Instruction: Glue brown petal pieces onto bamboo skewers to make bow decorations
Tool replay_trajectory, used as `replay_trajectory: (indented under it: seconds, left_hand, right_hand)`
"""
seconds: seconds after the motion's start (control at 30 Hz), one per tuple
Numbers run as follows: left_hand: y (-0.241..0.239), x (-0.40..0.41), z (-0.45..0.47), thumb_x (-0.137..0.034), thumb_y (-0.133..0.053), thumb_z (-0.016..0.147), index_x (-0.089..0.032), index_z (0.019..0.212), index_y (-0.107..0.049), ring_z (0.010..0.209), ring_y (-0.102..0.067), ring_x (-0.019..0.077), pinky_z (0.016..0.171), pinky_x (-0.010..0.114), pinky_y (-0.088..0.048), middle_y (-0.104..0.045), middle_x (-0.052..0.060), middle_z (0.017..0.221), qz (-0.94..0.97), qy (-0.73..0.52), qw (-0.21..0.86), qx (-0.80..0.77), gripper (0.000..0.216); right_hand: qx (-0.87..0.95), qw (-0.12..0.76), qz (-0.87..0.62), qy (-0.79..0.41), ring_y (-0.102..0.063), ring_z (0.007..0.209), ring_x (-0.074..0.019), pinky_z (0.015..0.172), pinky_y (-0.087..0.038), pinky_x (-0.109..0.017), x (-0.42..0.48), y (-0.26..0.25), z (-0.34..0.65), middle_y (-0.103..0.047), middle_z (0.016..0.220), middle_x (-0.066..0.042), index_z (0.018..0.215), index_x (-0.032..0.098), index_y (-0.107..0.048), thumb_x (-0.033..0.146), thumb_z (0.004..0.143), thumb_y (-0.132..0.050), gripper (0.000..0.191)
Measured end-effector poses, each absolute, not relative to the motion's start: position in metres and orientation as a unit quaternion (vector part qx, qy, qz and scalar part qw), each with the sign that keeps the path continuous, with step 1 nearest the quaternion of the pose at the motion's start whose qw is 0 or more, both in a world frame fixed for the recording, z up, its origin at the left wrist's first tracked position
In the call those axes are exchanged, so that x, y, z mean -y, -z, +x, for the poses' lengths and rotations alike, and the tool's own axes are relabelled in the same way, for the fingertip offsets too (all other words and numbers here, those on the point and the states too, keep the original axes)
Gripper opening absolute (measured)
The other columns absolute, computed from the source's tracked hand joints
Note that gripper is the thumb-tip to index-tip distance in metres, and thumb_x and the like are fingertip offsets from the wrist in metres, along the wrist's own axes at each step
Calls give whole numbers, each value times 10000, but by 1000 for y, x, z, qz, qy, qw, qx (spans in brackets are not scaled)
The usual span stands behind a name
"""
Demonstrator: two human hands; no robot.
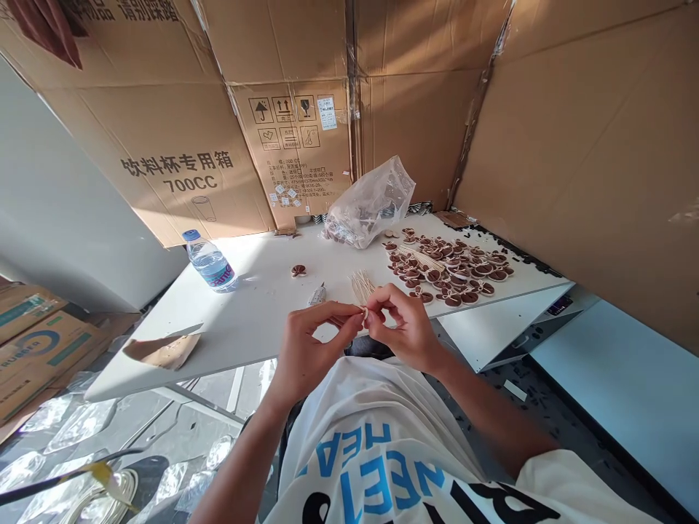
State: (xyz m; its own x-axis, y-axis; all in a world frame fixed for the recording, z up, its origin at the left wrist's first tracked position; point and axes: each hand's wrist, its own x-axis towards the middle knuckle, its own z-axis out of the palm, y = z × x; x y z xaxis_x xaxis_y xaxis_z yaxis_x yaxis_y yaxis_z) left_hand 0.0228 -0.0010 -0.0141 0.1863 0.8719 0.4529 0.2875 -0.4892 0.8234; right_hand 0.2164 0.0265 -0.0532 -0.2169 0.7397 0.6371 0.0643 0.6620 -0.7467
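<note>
We see two hands meeting over the near edge of the white table [256, 320], and the layout around them looks arranged for short reaches. The bundle of pale strands [361, 286] lies just beyond the joined fingertips, probably so that single strands come easily to hand. The small tube [317, 294] lies just past the left fingers, seemingly for the same reason. Beyond the right hand and off to its right spreads the pile of brown pieces [453, 269] with pale trim, perhaps kept there to leave the space ahead of the fingers free. One brown piece [298, 271] lies apart, beyond the left hand (we can't tell why it sits alone). Farther ahead rests the clear plastic bag [371, 204], and well left of the hands stands the water bottle [211, 263], likely out of the way.

As for the hands, the left hand [314, 338] is curled, thumb and forefinger nearly closed on a small pale piece [364, 313]. The right hand [407, 327] pinches it from the other side. We judge that two opposed pinches keep so small a thing steady; its exact shape is mostly hidden by the fingertips.
</note>
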Motion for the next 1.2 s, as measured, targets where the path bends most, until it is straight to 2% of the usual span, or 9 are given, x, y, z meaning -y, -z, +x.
replay_trajectory:
  seconds: [0.17, 0.43, 0.63, 0.77, 0.93, 1.2]
  left_hand:
    - [16, -5, 19, -343, -862, 908, -212, 929, -897, 754, -812, 217, 711, 297, -674, -861, 60, 841, 670, -487, 395, -397, 137]
    - [16, 2, 23, -292, -843, 919, -240, 941, -910, 713, -789, 192, 725, 294, -678, -870, 24, 857, 703, -480, 291, -436, 88]
    - [17, -1, 23, -278, -857, 904, -236, 931, -888, 688, -782, 166, 697, 250, -653, -840, 5, 778, 697, -484, 302, -434, 59]
    - [16, -2, 21, -277, -855, 907, -233, 924, -869, 707, -787, 162, 716, 243, -648, -838, 4, 794, 693, -485, 312, -433, 50]
    - [16, -3, 20, -307, -857, 912, -221, 917, -853, 737, -790, 167, 729, 246, -638, -839, 11, 823, 698, -468, 328, -432, 86]
    - [16, -4, 22, -351, -840, 933, -212, 917, -820, 742, -760, 166, 749, 267, -615, -819, 15, 817, 684, -464, 348, -442, 141]
  right_hand:
    - [733, 533, -280, -316, -556, 697, -136, 671, -507, -268, -24, 47, 218, -629, 807, 27, 951, 246, -608, 211, 956, -656, 59]
    - [771, 458, -284, -339, -578, 713, -129, 701, -513, -258, -28, 37, 233, -665, 813, 33, 955, 238, -643, 211, 980, -661, 40]
    - [774, 480, -280, -303, -565, 699, -124, 678, -494, -253, -27, 35, 232, -675, 804, 41, 947, 239, -659, 199, 973, -667, 48]
    - [767, 493, -282, -299, -577, 698, -125, 677, -504, -254, -27, 34, 231, -694, 824, 38, 959, 240, -676, 212, 973, -677, 31]
    - [764, 492, -275, -314, -608, 720, -127, 694, -516, -258, -26, 33, 231, -737, 860, 25, 1029, 232, -722, 207, 983, -682, 66]
    - [728, 500, -292, -367, -609, 736, -134, 724, -518, -271, -25, 36, 226, -732, 844, 9, 1005, 215, -718, 240, 963, -716, 49]
